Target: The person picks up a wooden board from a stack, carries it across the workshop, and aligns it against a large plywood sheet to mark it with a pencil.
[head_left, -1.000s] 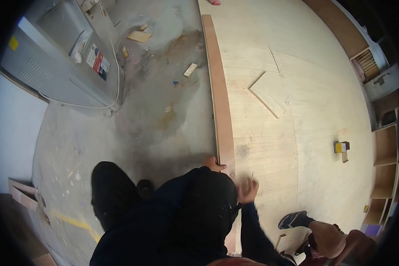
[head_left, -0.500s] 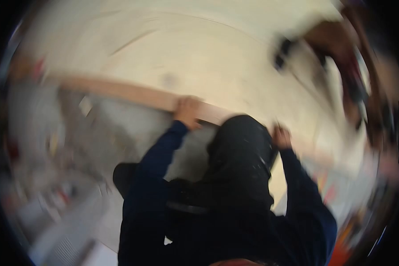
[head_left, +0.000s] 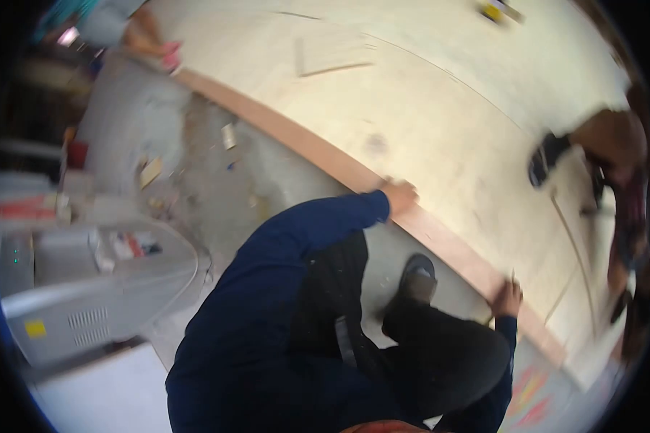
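A long, narrow reddish wooden plank [head_left: 307, 144] lies along the near edge of a large pale wooden sheet [head_left: 440, 137]. My left hand [head_left: 401, 198] grips the plank near its middle, fingers over the top face. Farther right, my right hand [head_left: 509, 297] is closed at the plank's near edge. A thin, pencil-like stick [head_left: 513, 275] pokes up from its fingers; blur hides its exact kind. My shoe [head_left: 419, 278] rests on the grey floor just below the plank.
Another person's pink-shod foot [head_left: 171, 56] is at the plank's far end. A second person [head_left: 610, 144] bends over the sheet at right. A grey machine [head_left: 87, 281] stands left, wood scraps [head_left: 150, 173] lie on the floor, and a yellow tool [head_left: 492, 10] sits far up.
My view has swung, so the plank now slants down to the right and both hands appear farther right and lower. Both hands stay at the plank. The machine has come into clearer view.
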A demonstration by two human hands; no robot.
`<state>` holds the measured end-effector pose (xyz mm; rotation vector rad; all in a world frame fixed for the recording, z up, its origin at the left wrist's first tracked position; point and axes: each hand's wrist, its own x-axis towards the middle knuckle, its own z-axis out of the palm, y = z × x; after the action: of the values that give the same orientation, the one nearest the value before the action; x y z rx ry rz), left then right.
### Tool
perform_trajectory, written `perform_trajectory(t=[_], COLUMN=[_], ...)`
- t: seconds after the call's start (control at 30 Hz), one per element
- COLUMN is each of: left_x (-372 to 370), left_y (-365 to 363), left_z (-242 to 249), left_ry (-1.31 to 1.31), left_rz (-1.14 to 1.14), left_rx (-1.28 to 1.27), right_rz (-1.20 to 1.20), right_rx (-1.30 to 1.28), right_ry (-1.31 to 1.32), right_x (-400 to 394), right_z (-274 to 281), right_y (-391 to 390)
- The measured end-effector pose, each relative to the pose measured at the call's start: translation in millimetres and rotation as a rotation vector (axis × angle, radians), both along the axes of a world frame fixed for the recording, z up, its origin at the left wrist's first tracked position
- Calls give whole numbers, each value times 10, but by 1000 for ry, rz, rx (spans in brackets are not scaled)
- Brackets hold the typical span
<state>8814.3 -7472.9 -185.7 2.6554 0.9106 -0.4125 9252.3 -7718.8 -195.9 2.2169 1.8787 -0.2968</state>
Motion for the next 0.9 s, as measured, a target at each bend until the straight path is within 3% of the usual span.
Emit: perform_trajectory(t=[0.23, 0.27, 0.33, 0.5, 0.77, 0.83, 0.9], left_x=[-121, -188, -423, -1205, -2556, -2724, -2793], left_y=[46, -201, -191, 112, 605, 699, 773], left_z=[338, 468, 566, 738, 897, 1005, 1215], left_ry=[-72, -73, -80, 32, 129, 125, 260], left_rz=[-1, 0, 32, 144, 307, 343, 393], left_rx=[-45, -8, -44, 73, 117, 103, 162], right_rz=[2, 8, 48, 115, 116, 265, 251], right_rx=[-87, -50, -27, -109, -146, 7, 89], right_ry=[224, 223, 424, 201, 269, 241, 287], right_x=[159, 192, 231, 337, 288, 357, 244], right_z=[509, 564, 631, 842, 1093, 925, 859], right_y=[431, 155, 176, 333, 493, 445, 450])
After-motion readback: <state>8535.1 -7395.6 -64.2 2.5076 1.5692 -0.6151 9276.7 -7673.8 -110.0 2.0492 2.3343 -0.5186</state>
